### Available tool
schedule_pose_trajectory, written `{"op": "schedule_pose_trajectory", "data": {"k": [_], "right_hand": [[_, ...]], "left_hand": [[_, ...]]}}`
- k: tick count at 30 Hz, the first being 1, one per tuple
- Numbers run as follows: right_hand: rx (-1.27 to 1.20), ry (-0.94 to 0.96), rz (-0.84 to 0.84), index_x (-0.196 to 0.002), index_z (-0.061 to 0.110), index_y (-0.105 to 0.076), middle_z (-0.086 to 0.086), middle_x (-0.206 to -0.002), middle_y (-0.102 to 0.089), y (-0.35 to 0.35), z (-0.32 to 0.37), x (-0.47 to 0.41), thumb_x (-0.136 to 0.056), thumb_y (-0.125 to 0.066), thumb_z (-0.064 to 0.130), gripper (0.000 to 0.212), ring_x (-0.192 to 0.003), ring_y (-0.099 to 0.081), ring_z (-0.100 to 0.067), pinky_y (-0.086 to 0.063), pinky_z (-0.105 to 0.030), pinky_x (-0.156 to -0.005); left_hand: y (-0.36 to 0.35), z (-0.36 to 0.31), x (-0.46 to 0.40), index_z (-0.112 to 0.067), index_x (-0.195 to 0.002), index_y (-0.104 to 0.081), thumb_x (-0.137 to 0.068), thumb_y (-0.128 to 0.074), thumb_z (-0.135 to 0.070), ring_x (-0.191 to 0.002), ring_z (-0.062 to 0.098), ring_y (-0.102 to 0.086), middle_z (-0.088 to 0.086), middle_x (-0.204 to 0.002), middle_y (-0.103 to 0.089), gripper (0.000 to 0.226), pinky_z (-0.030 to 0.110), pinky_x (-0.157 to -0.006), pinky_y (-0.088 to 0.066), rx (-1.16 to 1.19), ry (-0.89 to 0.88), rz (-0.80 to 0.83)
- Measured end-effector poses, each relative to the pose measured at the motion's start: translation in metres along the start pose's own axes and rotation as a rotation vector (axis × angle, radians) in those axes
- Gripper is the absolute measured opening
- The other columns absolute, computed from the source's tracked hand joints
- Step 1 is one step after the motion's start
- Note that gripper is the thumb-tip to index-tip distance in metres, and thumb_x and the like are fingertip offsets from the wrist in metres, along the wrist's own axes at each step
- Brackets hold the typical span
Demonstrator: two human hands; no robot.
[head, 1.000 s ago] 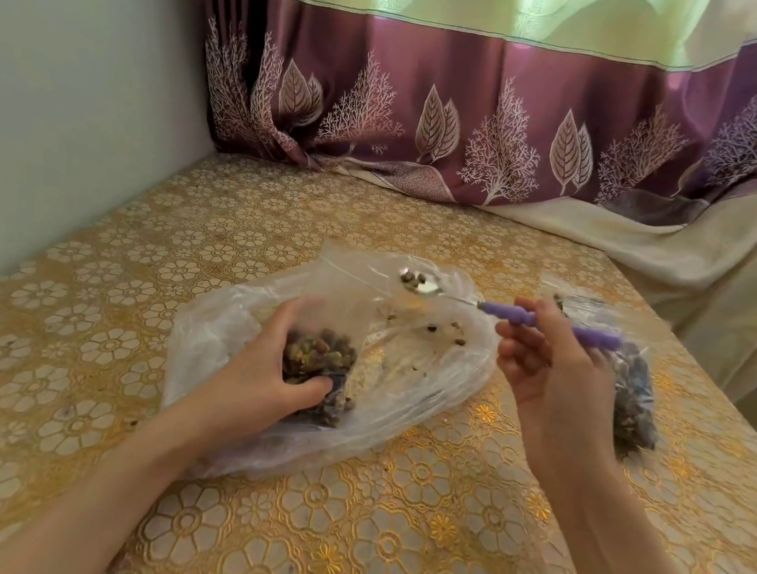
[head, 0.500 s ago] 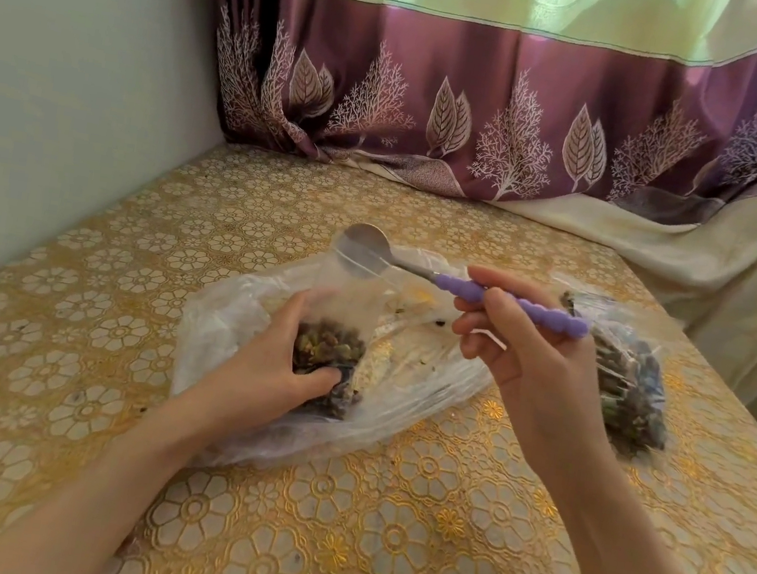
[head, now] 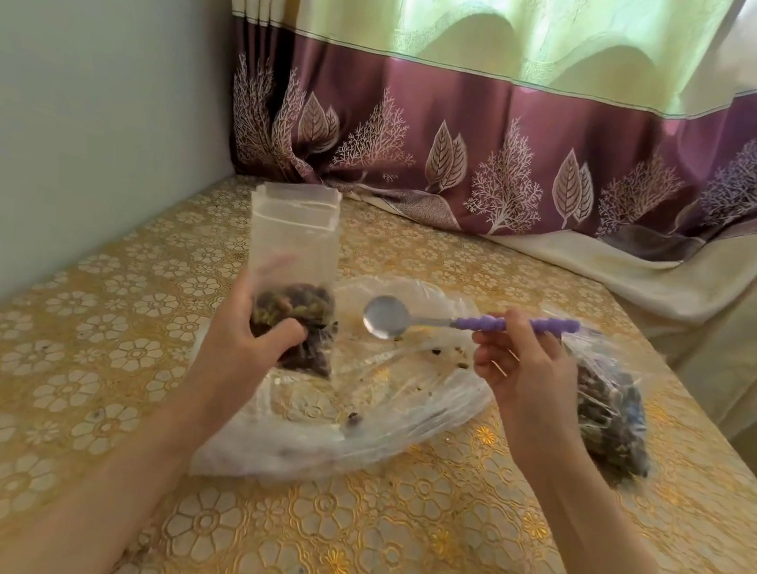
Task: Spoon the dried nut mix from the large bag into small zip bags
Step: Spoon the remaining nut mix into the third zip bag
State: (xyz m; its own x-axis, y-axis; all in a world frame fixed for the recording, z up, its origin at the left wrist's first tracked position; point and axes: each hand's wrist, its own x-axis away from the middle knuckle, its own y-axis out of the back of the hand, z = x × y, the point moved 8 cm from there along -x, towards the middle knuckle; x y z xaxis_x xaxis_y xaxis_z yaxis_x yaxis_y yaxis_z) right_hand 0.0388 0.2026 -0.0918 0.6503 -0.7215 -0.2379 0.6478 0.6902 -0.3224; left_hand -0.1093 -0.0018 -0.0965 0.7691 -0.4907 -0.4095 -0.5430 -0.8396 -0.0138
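Small zip bag [head: 293, 244] now upright, L hand [head: 247, 336].

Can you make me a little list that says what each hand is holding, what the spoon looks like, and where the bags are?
left hand: holds small zip bag upright, nut mix in its bottom, top open
right hand: holds spoon by its purple handle
spoon bowl: looks empty
large bag: lies flat on table, only a few bits inside
filled bag: lies on table behind the right hand
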Motion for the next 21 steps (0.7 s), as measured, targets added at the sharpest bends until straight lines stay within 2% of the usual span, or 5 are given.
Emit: {"op": "schedule_pose_trajectory", "data": {"k": [2, 7, 11, 16, 21], "right_hand": [[0.165, 0.031, 0.055, -0.073, 0.01, -0.067, -0.008, -0.072, -0.072, -0.012, 0.0, -0.002, -0.097, -0.049, 0.02, 0.031, -0.055, -0.051, -0.011, -0.043, -0.019, -0.051], [0.372, 0.129, 0.087, -0.075, 0.006, -0.061, 0.003, -0.056, -0.067, -0.022, 0.003, -0.008, -0.097, -0.048, 0.015, 0.027, -0.047, -0.045, -0.005, -0.038, -0.014, -0.047], [0.364, 0.083, 0.125, -0.072, 0.003, -0.06, -0.009, -0.06, -0.068, -0.02, -0.004, -0.008, -0.097, -0.047, 0.011, 0.029, -0.047, -0.045, -0.007, -0.035, -0.015, -0.045], [0.382, -0.011, 0.145, -0.074, -0.002, -0.062, -0.035, -0.078, -0.063, -0.026, -0.022, -0.004, -0.096, -0.05, 0.015, 0.03, -0.045, -0.043, -0.011, -0.034, -0.017, -0.042], [0.385, -0.074, 0.215, -0.07, 0.001, -0.064, -0.012, -0.06, -0.068, -0.043, -0.037, 0.005, -0.095, -0.054, 0.021, 0.033, -0.043, -0.052, -0.012, -0.04, -0.019, -0.04]], "left_hand": [[0.012, -0.005, -0.002, -0.037, -0.116, -0.054, -0.071, -0.056, -0.008, -0.088, 0.022, -0.066, 0.011, -0.109, -0.058, 0.054, 0.032, -0.061, -0.056, 0.104, 0.003, -0.068], [0.032, -0.01, -0.004, -0.039, -0.104, -0.059, -0.065, -0.052, -0.008, -0.073, 0.011, -0.067, 0.01, -0.104, -0.057, 0.051, 0.028, -0.053, -0.055, 0.17, -0.036, -0.21], [0.039, -0.009, -0.006, -0.038, -0.105, -0.059, -0.066, -0.05, -0.008, -0.072, 0.007, -0.066, 0.011, -0.103, -0.057, 0.05, 0.027, -0.054, -0.054, 0.162, -0.035, -0.244], [0.04, -0.01, -0.007, -0.038, -0.104, -0.059, -0.064, -0.051, -0.007, -0.075, 0.008, -0.065, 0.011, -0.105, -0.058, 0.051, 0.027, -0.056, -0.053, 0.177, -0.024, -0.239], [0.038, -0.01, -0.007, -0.038, -0.103, -0.058, -0.063, -0.051, -0.007, -0.079, 0.017, -0.064, 0.011, -0.103, -0.058, 0.052, 0.03, -0.054, -0.054, 0.192, -0.009, -0.231]]}}
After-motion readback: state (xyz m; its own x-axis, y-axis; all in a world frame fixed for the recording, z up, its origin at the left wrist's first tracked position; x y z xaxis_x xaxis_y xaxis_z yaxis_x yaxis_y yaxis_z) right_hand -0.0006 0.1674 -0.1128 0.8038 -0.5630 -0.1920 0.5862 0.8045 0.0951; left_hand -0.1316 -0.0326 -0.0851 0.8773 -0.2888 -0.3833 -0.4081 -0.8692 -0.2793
